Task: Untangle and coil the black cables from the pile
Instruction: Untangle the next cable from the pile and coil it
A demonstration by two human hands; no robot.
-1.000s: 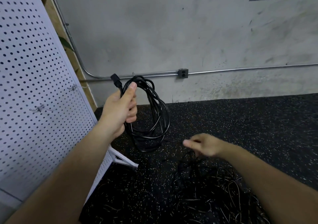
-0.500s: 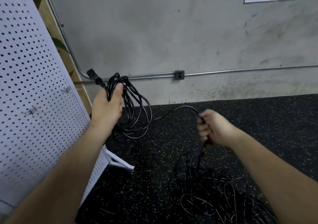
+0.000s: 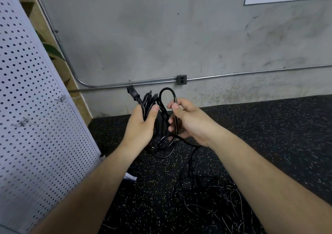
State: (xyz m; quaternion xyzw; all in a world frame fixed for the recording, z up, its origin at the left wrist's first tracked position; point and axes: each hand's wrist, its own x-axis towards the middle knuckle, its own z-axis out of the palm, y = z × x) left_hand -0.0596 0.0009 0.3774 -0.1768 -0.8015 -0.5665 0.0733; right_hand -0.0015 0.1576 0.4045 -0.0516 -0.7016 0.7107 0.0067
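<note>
Between our two grips, raised before the wall (image 3: 161,36), hangs the coiled black cable (image 3: 162,150). Our left grip (image 3: 142,124) is clamped round its bundled turns, with the plug (image 3: 133,93) sticking up just above it. Our right grip (image 3: 190,122), close beside the left, pinches a single loop (image 3: 168,91) of the same cable. Below the right grip, the tangled pile (image 3: 212,199) lies on the floor (image 3: 269,135).

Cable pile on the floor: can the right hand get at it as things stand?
Probably not right away: the right hand pinches a cable loop. Nothing blocks the way down to the pile below it.
</note>
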